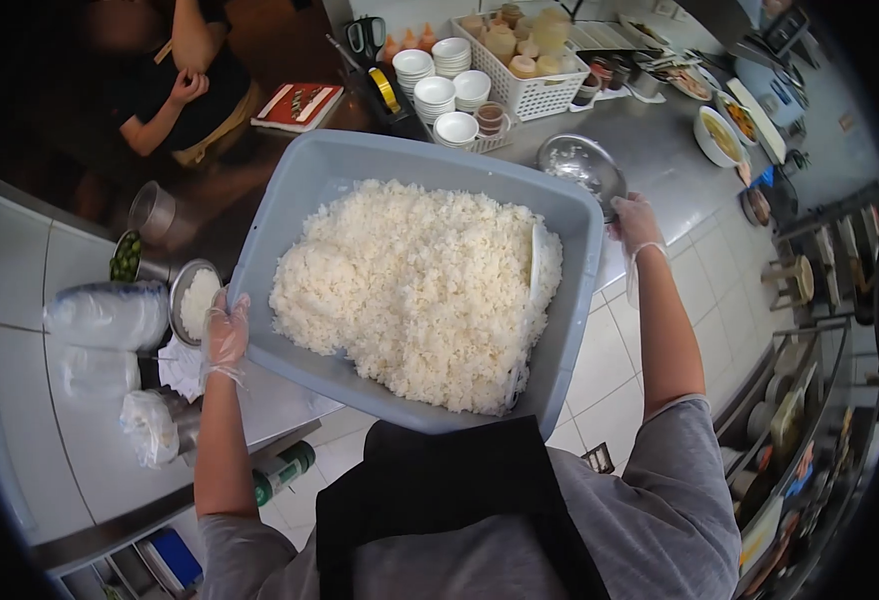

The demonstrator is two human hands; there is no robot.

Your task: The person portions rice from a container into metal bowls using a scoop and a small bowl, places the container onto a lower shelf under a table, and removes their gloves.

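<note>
A large grey tub (295,190) full of white cooked rice (410,290) spans the middle, tilted across the counter. A pale utensil (536,265) is partly buried in the rice at its right side. My left hand (226,335), in a clear glove, is at the tub's left edge with its fingers curled, beside a metal bowl of white rice (198,302). On the right, my gloved right hand (638,222) has its fingers closed at the rim of an almost empty metal bowl (582,168), just beyond the tub's right edge.
Stacks of white cups (435,95) and a white basket of bottles (550,95) stand behind the tub. Plastic-wrapped containers (110,315) are at the left. A person (175,95) is across the counter. Shelving (790,420) stands at the right.
</note>
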